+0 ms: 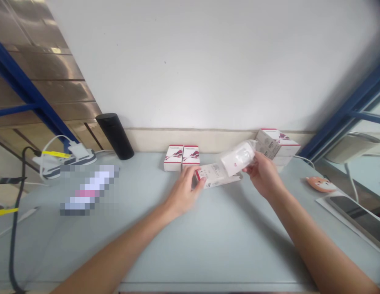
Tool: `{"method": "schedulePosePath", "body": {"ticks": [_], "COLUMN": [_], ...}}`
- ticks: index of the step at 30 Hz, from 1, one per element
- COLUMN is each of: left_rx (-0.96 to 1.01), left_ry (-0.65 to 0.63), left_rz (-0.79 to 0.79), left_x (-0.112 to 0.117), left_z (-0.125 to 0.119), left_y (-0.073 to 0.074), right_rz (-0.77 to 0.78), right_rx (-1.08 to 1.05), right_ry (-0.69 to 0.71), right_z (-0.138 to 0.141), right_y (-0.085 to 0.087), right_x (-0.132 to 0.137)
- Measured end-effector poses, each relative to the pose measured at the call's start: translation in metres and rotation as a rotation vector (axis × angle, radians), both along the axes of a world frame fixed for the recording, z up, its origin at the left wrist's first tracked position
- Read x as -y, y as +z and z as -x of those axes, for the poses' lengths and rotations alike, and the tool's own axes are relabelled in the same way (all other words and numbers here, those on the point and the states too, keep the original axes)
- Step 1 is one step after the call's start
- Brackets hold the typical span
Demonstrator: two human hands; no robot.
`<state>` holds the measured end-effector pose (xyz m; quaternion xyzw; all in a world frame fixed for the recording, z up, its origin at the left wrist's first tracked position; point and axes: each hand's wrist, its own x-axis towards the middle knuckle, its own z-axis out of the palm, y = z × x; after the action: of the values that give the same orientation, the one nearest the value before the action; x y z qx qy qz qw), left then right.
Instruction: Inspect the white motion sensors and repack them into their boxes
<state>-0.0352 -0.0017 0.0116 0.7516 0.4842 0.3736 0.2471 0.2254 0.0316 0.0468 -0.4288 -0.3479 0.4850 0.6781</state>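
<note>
My left hand (184, 190) lies on the pale table (190, 245), fingers curled around the near end of a long white carton (218, 174) that lies flat. My right hand (263, 173) is raised just right of the carton and grips a white item in a clear plastic wrap (238, 157), blurred by motion, above the carton's far end. Two small red-and-white boxes (181, 157) stand side by side against the wall behind my left hand.
A stack of similar boxes (277, 148) sits at the back right. A black cylinder (114, 136) stands at the back left beside a power strip (69, 159) with cables. A small orange object (320, 184) and a tablet (358, 214) lie at the right.
</note>
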Motion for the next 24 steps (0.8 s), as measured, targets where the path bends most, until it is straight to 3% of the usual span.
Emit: {"method": "schedulePosePath", "body": {"ticks": [3,6,9,11,14,18,20,24], "left_rx": [-0.030,-0.169,-0.268,-0.228,-0.039,0.387,0.574,0.758], "left_ry": [-0.191,-0.346,-0.382,-0.363,-0.278,-0.172,-0.131,-0.094], "left_rz": [-0.005,-0.036,-0.022,-0.007,0.052,0.225,0.275,0.439], "left_x": [0.006,0.013,0.015,0.014,0.012,0.007,0.005,0.002], "left_z": [-0.001,-0.002,-0.003,-0.003,-0.004,-0.010,-0.012,-0.011], "left_y": [0.006,0.008,0.005,0.003,-0.001,-0.002,0.001,0.012], "right_rz": [0.028,0.046,0.070,0.049,-0.023,-0.053,-0.055,-0.071], "right_rx": [-0.015,-0.016,-0.003,0.008,0.030,0.044,0.056,0.091], "right_ry": [0.021,-0.046,-0.099,-0.104,-0.054,0.070,0.119,0.239], "right_z": [0.007,0.010,0.012,0.016,0.024,0.035,0.038,0.041], "right_y": [0.000,-0.006,-0.016,-0.022,-0.025,-0.020,-0.017,-0.013], "right_x": [0.004,0.002,-0.002,-0.004,-0.004,0.005,0.010,0.017]}}
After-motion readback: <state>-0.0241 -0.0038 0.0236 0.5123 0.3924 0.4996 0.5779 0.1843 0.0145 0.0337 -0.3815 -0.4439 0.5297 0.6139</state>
